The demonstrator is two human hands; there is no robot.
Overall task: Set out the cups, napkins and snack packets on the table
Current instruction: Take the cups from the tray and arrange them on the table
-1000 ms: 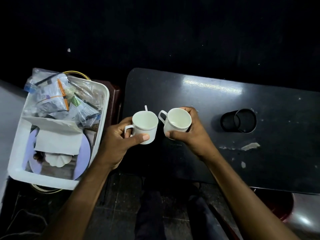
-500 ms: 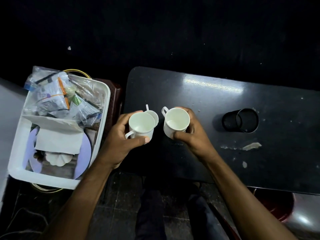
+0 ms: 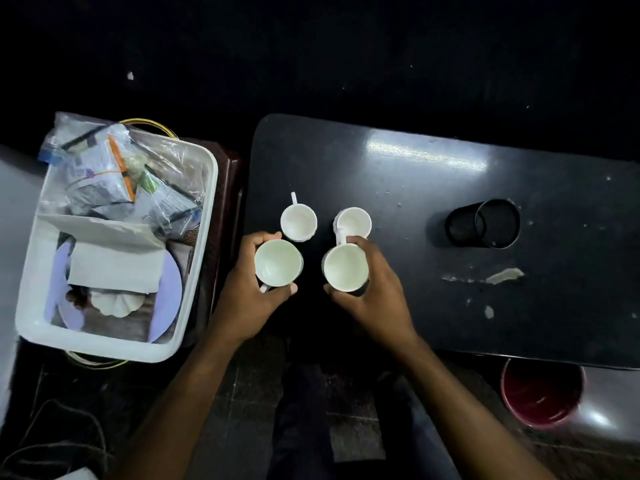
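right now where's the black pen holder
In the head view the pen holder lies on its side on the right part of the black table, right of the four cups and clear of both hands.

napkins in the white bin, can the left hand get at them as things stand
Probably not right away: the left hand is wrapped around a cup. The napkins lie uncovered in the white bin just beside it, so once the cup is down the way looks free.

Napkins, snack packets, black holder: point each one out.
Napkins (image 3: 116,266), head view, on the folded white top sheet.
Snack packets (image 3: 100,181), head view, on the nearest clear wrapper.
Black holder (image 3: 464,226), head view, on its side wall.
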